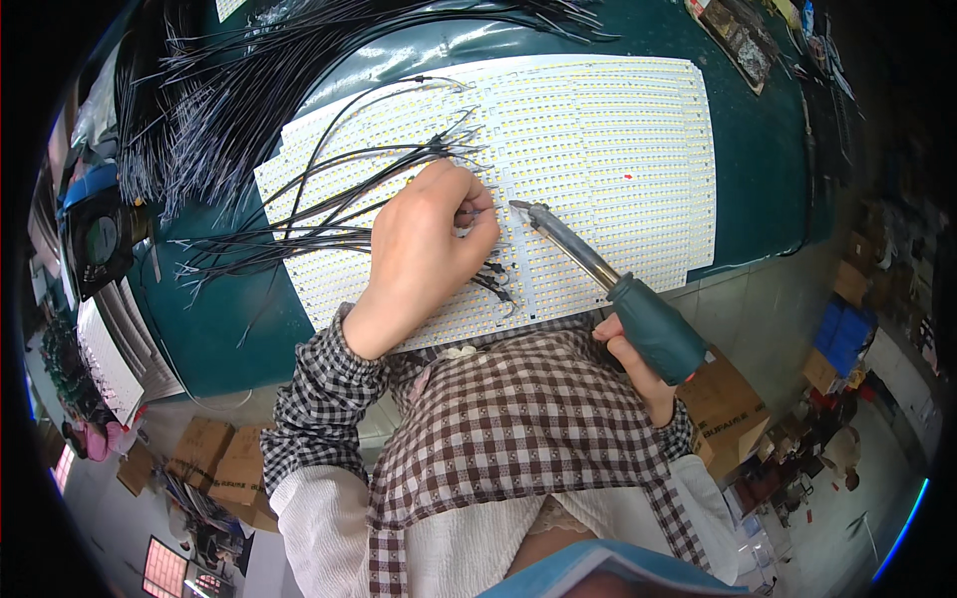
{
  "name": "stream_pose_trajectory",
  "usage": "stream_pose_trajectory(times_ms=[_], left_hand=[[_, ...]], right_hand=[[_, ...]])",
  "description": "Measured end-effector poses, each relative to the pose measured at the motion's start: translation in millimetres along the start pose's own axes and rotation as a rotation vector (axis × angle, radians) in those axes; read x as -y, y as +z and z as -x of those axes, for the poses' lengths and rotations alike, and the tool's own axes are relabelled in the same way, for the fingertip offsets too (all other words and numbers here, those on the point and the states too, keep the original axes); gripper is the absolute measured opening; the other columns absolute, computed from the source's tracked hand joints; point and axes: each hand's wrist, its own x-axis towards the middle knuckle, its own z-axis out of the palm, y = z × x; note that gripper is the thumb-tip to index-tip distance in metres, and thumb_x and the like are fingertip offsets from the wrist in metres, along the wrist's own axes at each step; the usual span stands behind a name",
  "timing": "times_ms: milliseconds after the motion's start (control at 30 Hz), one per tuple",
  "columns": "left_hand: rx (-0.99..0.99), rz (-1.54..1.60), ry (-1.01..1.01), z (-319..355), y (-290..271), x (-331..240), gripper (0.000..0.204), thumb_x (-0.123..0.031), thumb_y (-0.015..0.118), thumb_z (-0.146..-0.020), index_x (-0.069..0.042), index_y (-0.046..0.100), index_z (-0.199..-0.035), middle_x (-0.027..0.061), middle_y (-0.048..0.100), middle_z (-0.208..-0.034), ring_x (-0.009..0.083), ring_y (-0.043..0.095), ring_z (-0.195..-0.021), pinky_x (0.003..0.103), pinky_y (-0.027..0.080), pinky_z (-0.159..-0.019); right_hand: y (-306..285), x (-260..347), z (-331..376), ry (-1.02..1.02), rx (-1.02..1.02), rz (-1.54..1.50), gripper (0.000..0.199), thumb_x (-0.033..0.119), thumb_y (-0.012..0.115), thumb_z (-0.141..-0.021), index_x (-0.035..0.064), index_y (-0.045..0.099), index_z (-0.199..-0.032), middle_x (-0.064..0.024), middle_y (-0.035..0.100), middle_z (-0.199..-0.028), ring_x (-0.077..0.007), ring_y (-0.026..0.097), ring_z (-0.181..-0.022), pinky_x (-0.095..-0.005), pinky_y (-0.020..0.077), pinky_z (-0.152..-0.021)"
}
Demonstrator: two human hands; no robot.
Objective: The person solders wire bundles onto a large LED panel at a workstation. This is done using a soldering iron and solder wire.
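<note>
The right hand (638,364) was closed around the dark green handle of a soldering iron (608,284), whose metal tip rested on the white LED panel (608,140) beside the left hand (434,239). The left hand, fingers curled, pressed thin black wires (329,214) against the panel. Beyond lay the green surface (758,149).

Table: a dark green worktop (768,169), well lit along its far edge.
Spare wires: a thick fan of loose black leads (214,95) spreads over the upper left.
Tray: a brown tray of small parts (740,35) sits at the top right.
Boxes: cardboard cartons (733,404) on the floor right, more cartons (224,458) lower left.
Crates: blue crates (845,334) far right.
</note>
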Motion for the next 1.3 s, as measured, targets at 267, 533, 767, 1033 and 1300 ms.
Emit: stream_pose_trajectory(times_ms=[267,533,767,1033,1300], left_hand=[[-0.011,0.008,0.021,6.3,-1.6,2.0,0.008,-0.003,0.070,-0.077,-0.003,0.064,-0.081,0.0053,0.061,-0.078,0.0159,0.061,-0.067,0.028,0.048,-0.060],[-0.041,-0.007,0.051,23.1,-0.7,5.7,0.012,-0.003,0.073,-0.081,-0.003,0.064,-0.088,0.0066,0.062,-0.082,0.0170,0.063,-0.069,0.029,0.050,-0.060],[-0.172,-0.017,0.171,53.8,-1.3,11.5,0.023,0.002,0.074,-0.083,0.000,0.061,-0.102,0.0122,0.063,-0.096,0.0235,0.064,-0.082,0.031,0.053,-0.072],[-0.226,0.014,0.189,48.7,-6.0,14.3,0.024,0.001,0.077,-0.080,0.001,0.061,-0.099,0.0127,0.064,-0.094,0.0252,0.065,-0.082,0.031,0.054,-0.070],[-0.175,0.188,0.017,44.5,-9.5,20.8,0.017,0.004,0.073,-0.085,0.001,0.063,-0.098,0.0098,0.065,-0.090,0.0166,0.066,-0.076,0.026,0.054,-0.067]], right_hand=[[4.9,-2.3,8.3,0.001,-0.023,-0.029,0.047,0.002,0.084,-0.078,-0.0088,0.062,-0.118,-0.0099,0.075,-0.088,-0.0151,0.073,-0.082,-0.0280,0.0581,-0.077],[7.6,11.9,9.1,-0.091,-0.087,-0.128,0.031,0.015,0.068,-0.091,-0.0086,0.061,-0.110,-0.0146,0.069,-0.091,-0.0218,0.068,-0.083,-0.0348,0.0568,-0.079],[-10.9,10.9,4.9,-0.178,-0.508,-0.379,0.055,0.026,0.058,-0.099,-0.0162,0.046,-0.132,-0.0130,0.061,-0.091,-0.0238,0.065,-0.085,-0.0375,0.0626,-0.072],[-21.0,3.6,3.0,-0.199,-0.448,-0.345,0.054,0.030,0.051,-0.104,-0.0126,0.045,-0.136,-0.0109,0.060,-0.095,-0.0205,0.062,-0.088,-0.0328,0.0625,-0.072],[-13.5,5.4,2.8,-0.190,-0.400,-0.317,0.052,0.028,0.048,-0.105,-0.0136,0.045,-0.136,-0.0124,0.060,-0.096,-0.0220,0.062,-0.090,-0.0338,0.0623,-0.073]])
